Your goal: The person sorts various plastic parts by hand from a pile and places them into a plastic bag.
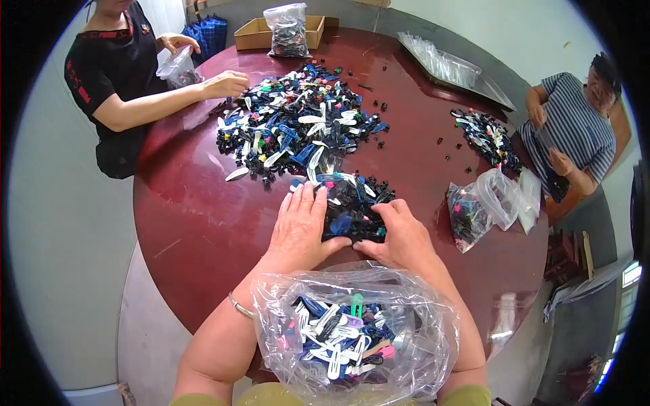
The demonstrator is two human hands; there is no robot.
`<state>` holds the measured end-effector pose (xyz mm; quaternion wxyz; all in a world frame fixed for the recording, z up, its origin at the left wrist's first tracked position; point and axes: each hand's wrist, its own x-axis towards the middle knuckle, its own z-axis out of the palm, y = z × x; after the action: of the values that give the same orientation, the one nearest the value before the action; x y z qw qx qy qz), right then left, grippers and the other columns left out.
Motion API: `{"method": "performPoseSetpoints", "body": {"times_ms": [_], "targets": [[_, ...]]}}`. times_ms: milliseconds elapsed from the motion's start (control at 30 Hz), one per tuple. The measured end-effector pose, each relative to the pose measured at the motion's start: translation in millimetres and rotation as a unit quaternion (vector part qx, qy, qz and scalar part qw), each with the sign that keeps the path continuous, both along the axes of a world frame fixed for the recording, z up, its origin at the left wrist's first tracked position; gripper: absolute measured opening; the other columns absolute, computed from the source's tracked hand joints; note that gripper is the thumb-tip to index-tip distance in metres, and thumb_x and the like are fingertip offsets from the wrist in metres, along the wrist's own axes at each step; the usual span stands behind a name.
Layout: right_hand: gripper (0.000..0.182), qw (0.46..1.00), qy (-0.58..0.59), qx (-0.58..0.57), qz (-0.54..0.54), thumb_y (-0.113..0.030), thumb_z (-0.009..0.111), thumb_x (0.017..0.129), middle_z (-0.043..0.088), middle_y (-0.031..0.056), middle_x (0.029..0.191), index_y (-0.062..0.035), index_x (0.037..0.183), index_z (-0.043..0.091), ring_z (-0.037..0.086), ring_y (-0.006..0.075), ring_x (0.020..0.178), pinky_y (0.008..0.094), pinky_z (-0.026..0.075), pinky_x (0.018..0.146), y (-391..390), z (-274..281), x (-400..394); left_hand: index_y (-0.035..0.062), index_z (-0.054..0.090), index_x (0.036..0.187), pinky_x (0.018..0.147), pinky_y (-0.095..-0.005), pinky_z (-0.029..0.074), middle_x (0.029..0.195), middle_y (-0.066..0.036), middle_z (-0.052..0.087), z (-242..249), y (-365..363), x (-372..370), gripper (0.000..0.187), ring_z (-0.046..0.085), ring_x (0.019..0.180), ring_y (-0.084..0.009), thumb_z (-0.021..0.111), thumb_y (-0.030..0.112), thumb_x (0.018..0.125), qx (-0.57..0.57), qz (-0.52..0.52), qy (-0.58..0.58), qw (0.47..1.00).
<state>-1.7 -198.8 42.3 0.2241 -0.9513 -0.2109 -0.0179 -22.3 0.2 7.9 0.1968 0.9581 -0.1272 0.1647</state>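
Both my hands press in from the sides on a clear plastic bag of hair clips [349,211], mostly black with some blue and pink, at the near edge of a big heap. My left hand [298,223] lies along its left side, fingers pointing forward and thumb at the near end. On the right side, my right hand [403,233] curls round it, its thumb close to the left thumb. Nearer to me, between my forearms, sits an open clear bag [423,338] holding white, navy, green and pink snap clips [335,348].
The large heap of clips [291,122] covers the middle of the round red table [196,237]. A filled bag [470,216] lies right; another [288,30] stands by a cardboard box [252,34]. Two people sit across, one reaching into the heap. A tray [467,78] holds plastic bags.
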Motion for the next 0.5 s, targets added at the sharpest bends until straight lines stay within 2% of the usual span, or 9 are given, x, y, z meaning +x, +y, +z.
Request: {"method": "performPoseSetpoints", "body": {"times_ms": [100, 133, 233, 333, 433, 500], "targets": [[0.046, 0.996, -0.036, 0.077, 0.019, -0.019, 0.077, 0.072, 0.055, 0.0152, 0.11, -0.0016, 0.111, 0.059, 0.063, 0.0349, 0.091, 0.0442, 0.052, 0.076, 6.8, -19.5, 4.0, -0.0028, 0.046, 0.132, 0.106, -0.045, 0.035, 0.134, -0.026, 0.048, -12.4, 8.2, 10.2, 0.075, 0.046, 0.125, -0.04, 0.079, 0.024, 0.07, -0.051, -0.038, -0.022, 0.998], [0.038, 0.992, -0.049, 0.109, 0.029, -0.013, 0.074, 0.075, 0.058, 0.0142, 0.106, -0.0019, 0.109, 0.061, 0.063, 0.0333, 0.088, 0.0418, 0.052, 0.075, 8.6, -22.7, 5.3, 0.0012, 0.051, 0.128, 0.104, -0.0449, 0.038, 0.132, -0.023, 0.052, -11.5, 7.7, 10.3, 0.064, 0.05, 0.121, -0.0382, 0.077, 0.014, 0.071, -0.064, -0.031, -0.037, 0.997], [0.04, 0.981, -0.034, 0.184, 0.061, -0.014, 0.075, 0.074, 0.06, 0.0148, 0.102, -0.0015, 0.11, 0.062, 0.064, 0.0288, 0.081, 0.0377, 0.053, 0.071, 7.3, -30.5, 13.3, 0.0033, 0.057, 0.123, 0.101, -0.0436, 0.042, 0.125, -0.021, 0.057, -16.3, 13.0, 16.1, 0.053, 0.054, 0.117, -0.0371, 0.075, 0.011, 0.074, -0.075, -0.052, -0.064, 0.994], [0.036, 0.948, 0.05, 0.311, 0.033, -0.011, 0.074, 0.078, 0.063, 0.0118, 0.096, -0.0009, 0.112, 0.062, 0.064, 0.0194, 0.074, 0.0313, 0.053, 0.065, 13.7, -37.5, 15.9, 0.0034, 0.062, 0.115, 0.092, -0.0409, 0.049, 0.114, -0.018, 0.064, -12.8, 10.6, 17.8, 0.04, 0.061, 0.106, -0.0352, 0.072, 0.007, 0.076, -0.172, -0.06, -0.083, 0.98], [0.033, 0.868, 0.217, 0.443, -0.047, -0.007, 0.072, 0.083, 0.064, 0.0072, 0.093, 0.0002, 0.113, 0.061, 0.063, 0.0116, 0.073, 0.0243, 0.052, 0.064, 20.6, -16.5, 7.7, 0.0014, 0.063, 0.111, 0.084, -0.0377, 0.053, 0.105, -0.018, 0.068, -12.4, 8.5, 19.7, 0.034, 0.066, 0.097, -0.033, 0.071, 0.008, 0.079, -0.213, -0.047, -0.117, 0.969], [0.033, 0.861, 0.211, 0.462, -0.032, -0.004, 0.069, 0.085, 0.062, 0.0064, 0.096, 0.0027, 0.115, 0.059, 0.063, 0.0107, 0.076, 0.0224, 0.054, 0.066, 16.6, -15.8, 10.7, 0.0014, 0.063, 0.112, 0.082, -0.0367, 0.053, 0.104, -0.017, 0.068, -3.4, 6.1, 15.9, 0.034, 0.066, 0.096, -0.0325, 0.071, 0.008, 0.08, -0.26, -0.027, -0.083, 0.962]]}}
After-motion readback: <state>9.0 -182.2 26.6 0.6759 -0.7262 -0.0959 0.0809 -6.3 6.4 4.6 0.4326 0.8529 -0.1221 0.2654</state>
